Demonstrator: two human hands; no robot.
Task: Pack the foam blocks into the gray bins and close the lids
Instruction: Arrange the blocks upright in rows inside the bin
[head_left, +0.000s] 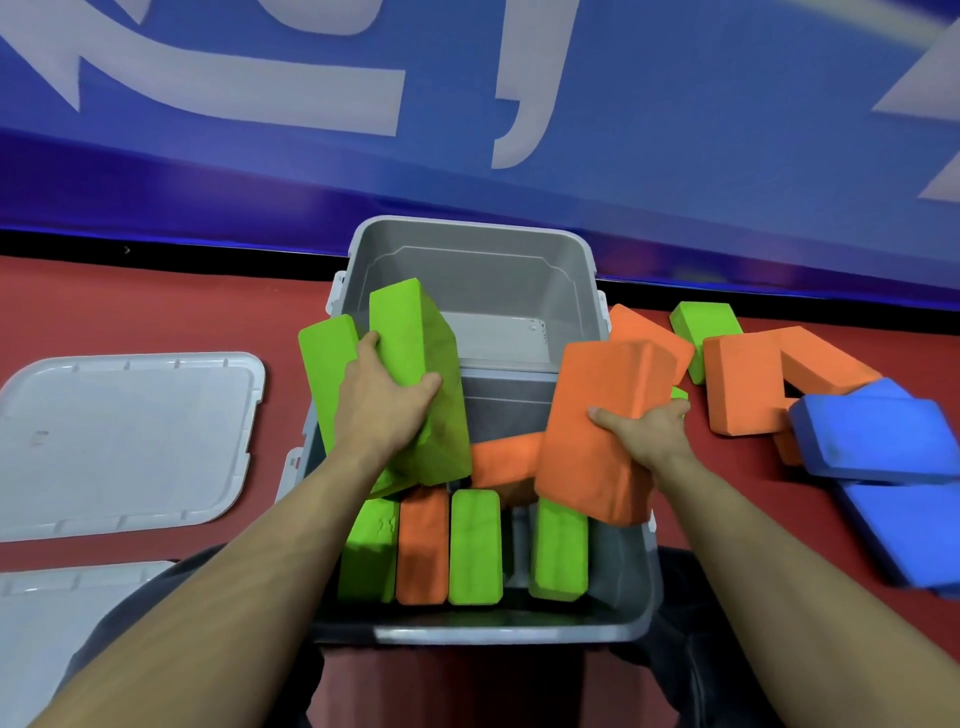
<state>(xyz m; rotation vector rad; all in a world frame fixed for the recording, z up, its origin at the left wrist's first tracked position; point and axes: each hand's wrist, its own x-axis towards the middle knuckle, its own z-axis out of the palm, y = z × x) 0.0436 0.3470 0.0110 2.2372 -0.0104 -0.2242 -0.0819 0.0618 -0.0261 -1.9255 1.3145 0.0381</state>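
Two gray bins stand in line on the red floor: a near bin (644, 618) holding several upright green and orange foam blocks, and a far bin (467, 234) that looks empty. My left hand (382, 400) grips two green blocks (415, 343) over the near bin's left side. An orange block (597, 415) is held in my right hand (644, 431) over the bin's right side. Another orange block (504, 460) lies across the packed ones.
Loose orange blocks (743, 384), a green block (704, 319) and blue blocks (878, 436) lie on the floor to the right. Two white lids (119, 436) lie flat at the left. A blue wall banner (519, 104) runs behind the bins.
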